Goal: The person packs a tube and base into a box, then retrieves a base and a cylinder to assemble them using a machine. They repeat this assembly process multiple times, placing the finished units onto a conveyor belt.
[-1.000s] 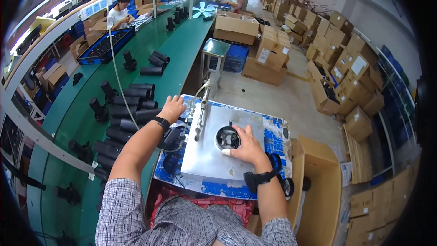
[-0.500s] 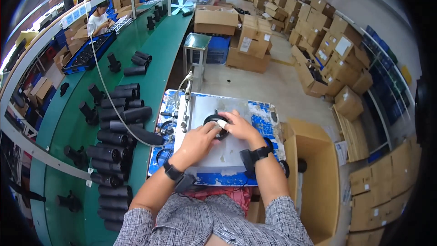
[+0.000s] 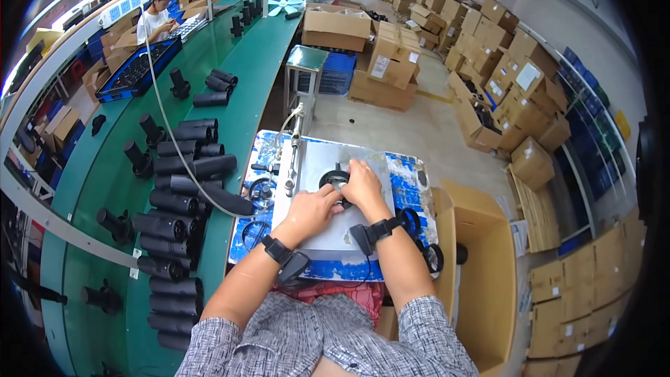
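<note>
A black ring-shaped part (image 3: 333, 178) lies on the grey metal plate (image 3: 321, 160) of a small worktable in front of me. My right hand (image 3: 364, 187) grips its right side, fingers curled over the rim. From the near left, my left hand (image 3: 313, 213) presses its bunched fingertips against the near edge. Both hands cover much of the ring's lower half. Left of them, a metal clamp-like cylinder with a hose (image 3: 294, 150) is mounted along the plate.
Black tubes (image 3: 173, 202) lie stacked on the green bench (image 3: 241, 112) to my left. Other black rings (image 3: 409, 221) sit at the table's right edge, beside an open cardboard box (image 3: 488, 272). A stool (image 3: 307, 59) and cartons stand ahead. People work at the far bench.
My right hand has shifted from above the ring to its right side. The white item seen at its fingers no longer shows. My left hand has moved slightly right and stays at the near edge.
</note>
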### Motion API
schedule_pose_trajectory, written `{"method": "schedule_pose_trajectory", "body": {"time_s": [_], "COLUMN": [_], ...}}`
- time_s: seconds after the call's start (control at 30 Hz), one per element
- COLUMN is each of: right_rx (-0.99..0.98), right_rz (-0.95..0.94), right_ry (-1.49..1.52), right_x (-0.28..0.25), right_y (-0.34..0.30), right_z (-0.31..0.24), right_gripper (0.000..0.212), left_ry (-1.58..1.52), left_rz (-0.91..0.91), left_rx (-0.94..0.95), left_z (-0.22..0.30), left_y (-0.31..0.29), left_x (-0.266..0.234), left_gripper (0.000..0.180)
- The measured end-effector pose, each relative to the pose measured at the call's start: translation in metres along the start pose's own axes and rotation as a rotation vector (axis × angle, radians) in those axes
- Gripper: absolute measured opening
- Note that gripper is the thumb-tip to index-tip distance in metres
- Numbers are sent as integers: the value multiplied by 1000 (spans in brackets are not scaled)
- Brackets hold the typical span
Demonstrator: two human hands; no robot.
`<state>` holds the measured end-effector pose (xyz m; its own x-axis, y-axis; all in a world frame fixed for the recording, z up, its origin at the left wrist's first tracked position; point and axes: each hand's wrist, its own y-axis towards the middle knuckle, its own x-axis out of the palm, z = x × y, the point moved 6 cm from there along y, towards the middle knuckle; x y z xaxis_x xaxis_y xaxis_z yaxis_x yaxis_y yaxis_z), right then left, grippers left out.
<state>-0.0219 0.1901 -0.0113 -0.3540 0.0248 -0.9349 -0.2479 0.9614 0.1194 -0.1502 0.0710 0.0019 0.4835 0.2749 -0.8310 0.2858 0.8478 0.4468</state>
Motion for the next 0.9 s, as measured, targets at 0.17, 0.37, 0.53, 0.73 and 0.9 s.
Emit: {"method": "schedule_pose_trajectory", "body": {"time_s": [0.17,0.37,0.53,0.73,0.9], "right_rx": [-39,10,22,-51,-54], "right_rz": [95,155,73,184,49], "right_ry": [149,284,388,363,285], "right_x": [0,-5,-3,18,17], "right_y": [-1,-3,0,8,12], "right_z": [5,11,10,42,22], "right_gripper": [33,21,19,22,30], "left_ry": [-46,-103,-127,-207,-240], "left_rz": [4,6,11,-4,10], "left_rx": [-36,-59,-134,-94,-144], "left_z": [-4,-5,-10,-3,-8], "left_y": [1,6,-1,0,-11], "left_x": [0,1,2,12,5], "left_gripper": [24,22,23,36,47]}}
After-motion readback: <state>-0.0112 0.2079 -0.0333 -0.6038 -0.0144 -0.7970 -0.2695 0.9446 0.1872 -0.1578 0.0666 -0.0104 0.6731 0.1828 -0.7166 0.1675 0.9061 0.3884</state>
